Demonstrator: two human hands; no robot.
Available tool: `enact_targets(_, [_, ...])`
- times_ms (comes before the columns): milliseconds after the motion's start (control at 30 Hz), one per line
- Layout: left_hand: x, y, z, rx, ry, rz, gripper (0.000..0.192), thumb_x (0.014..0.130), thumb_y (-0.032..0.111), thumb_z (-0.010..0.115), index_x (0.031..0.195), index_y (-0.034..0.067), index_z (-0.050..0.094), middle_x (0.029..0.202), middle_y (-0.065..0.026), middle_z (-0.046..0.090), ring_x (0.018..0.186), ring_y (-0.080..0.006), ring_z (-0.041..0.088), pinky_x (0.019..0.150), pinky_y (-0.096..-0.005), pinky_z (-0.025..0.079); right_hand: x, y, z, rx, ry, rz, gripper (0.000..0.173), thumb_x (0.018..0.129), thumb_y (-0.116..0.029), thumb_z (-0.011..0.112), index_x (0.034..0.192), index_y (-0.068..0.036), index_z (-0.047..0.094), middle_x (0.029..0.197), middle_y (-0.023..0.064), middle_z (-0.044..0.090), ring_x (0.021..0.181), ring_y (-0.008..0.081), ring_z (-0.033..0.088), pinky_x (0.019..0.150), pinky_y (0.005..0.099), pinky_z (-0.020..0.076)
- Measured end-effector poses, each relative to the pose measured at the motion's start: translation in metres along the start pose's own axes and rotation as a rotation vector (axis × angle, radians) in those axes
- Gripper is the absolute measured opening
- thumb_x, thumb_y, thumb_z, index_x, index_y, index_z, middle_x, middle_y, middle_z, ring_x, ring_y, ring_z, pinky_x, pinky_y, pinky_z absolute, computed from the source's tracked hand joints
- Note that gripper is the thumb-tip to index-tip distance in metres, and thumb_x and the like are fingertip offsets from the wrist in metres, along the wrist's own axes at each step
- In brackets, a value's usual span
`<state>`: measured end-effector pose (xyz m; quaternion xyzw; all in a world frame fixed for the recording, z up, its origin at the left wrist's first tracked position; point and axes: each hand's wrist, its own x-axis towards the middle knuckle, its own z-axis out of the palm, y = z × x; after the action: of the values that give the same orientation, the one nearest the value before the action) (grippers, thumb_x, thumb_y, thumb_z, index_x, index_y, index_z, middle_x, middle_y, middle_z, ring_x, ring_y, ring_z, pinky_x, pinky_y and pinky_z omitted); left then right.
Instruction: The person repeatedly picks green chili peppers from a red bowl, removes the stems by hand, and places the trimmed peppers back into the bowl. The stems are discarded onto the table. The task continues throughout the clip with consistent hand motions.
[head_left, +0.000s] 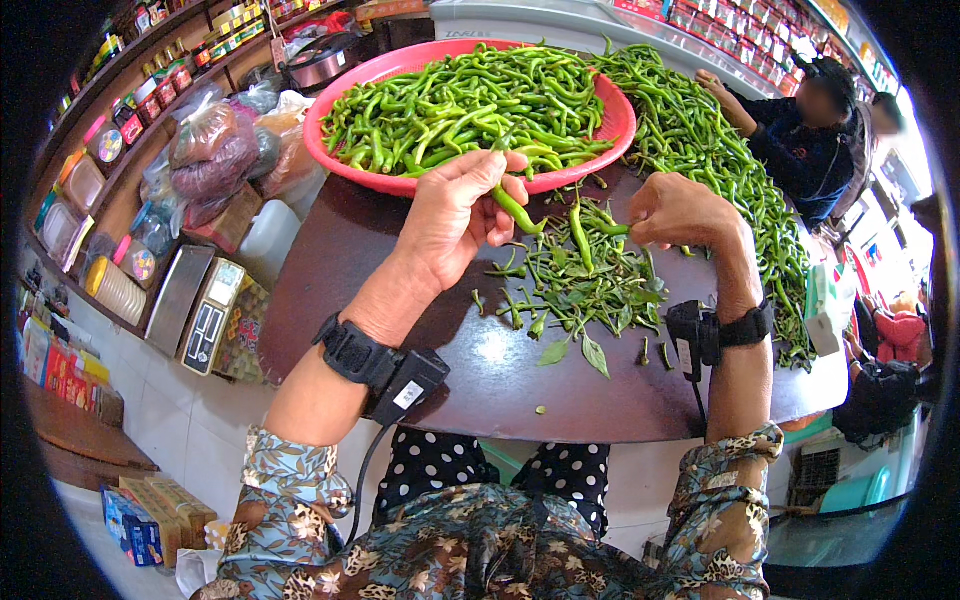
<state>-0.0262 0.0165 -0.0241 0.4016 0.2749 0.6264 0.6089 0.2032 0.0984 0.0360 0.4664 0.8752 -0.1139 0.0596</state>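
Note:
My left hand (469, 214) holds a curved green chili pepper (517, 210) between thumb and fingers, just off the near rim of a pink plastic basket (375, 180) heaped with green chilies. To the right, my right hand (679, 214) is bent down, its fingertips closed on the end of a green chili pepper (616, 229). Between and below the hands lies a pile of stems and leaves (592, 289) on the dark table (465, 375). Another heap of green chilies (720, 165) runs along the table's far and right side.
A person in dark clothes (806, 142) is at the right, a hand (724, 94) by the chili heap. Shelves of jars (161, 90), filled plastic bags (214, 150) and a scale (214, 315) stand at the left. A white and green box (825, 307) sits at the table's right edge.

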Motion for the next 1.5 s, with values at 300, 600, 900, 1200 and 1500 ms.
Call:
enact_targets(300, [-0.001, 0.0, 0.001, 0.034, -0.076, -0.027, 0.024, 0.087, 0.016, 0.052, 0.105, 0.001, 0.054, 0.077, -0.0038, 0.059, 0.053, -0.0087, 0.053, 0.045, -0.0203, 0.042, 0.018, -0.007, 0.026, -0.109, 0.139, -0.094, 0.032, 0.064, -0.036, 0.058, 0.064, -0.004, 0.061, 0.061, 0.0147, 0.057, 0.061, 0.0306, 0.057, 0.058, 0.0399, 0.0451])
enact_targets(600, [0.0, 0.0, 0.0, 0.035, -0.097, -0.068, 0.023, 0.087, 0.016, 0.052, 0.105, 0.002, 0.055, 0.075, -0.0034, 0.058, 0.052, -0.009, 0.053, 0.043, -0.0202, 0.042, 0.028, -0.021, 0.045, -0.171, 0.182, -0.104, 0.027, 0.066, -0.029, 0.054, 0.069, -0.003, 0.061, 0.068, 0.0191, 0.059, 0.068, 0.0336, 0.059, 0.063, 0.0418, 0.0467])
enact_targets(900, [0.0, -0.001, -0.001, 0.068, -0.117, -0.078, 0.021, 0.087, 0.016, 0.052, 0.103, 0.003, 0.055, 0.075, -0.0021, 0.057, 0.052, -0.0082, 0.052, 0.043, -0.0192, 0.042, 0.006, 0.023, 0.016, -0.133, 0.257, 0.09, 0.031, 0.06, -0.032, 0.056, 0.064, -0.002, 0.061, 0.063, 0.0163, 0.058, 0.063, 0.0294, 0.058, 0.058, 0.039, 0.0453])
enact_targets(1200, [-0.001, -0.002, 0.001, 0.052, -0.135, -0.095, 0.019, 0.087, 0.015, 0.051, 0.102, 0.003, 0.055, 0.075, -0.003, 0.058, 0.051, -0.0083, 0.052, 0.043, -0.0196, 0.042, 0.027, 0.027, 0.041, -0.121, 0.238, 0.085, 0.027, 0.064, -0.031, 0.057, 0.071, -0.005, 0.065, 0.074, 0.016, 0.062, 0.074, 0.031, 0.061, 0.068, 0.0394, 0.0483])
enact_targets(1500, [-0.001, -0.004, 0.004, 0.033, -0.134, -0.101, 0.021, 0.088, 0.016, 0.05, 0.103, 0.002, 0.055, 0.075, -0.0042, 0.059, 0.05, -0.0083, 0.052, 0.043, -0.0198, 0.042, 0.029, 0.019, 0.045, -0.131, 0.207, 0.073, 0.026, 0.063, -0.027, 0.056, 0.071, -0.004, 0.065, 0.077, 0.0177, 0.064, 0.078, 0.0317, 0.062, 0.071, 0.0397, 0.0492])
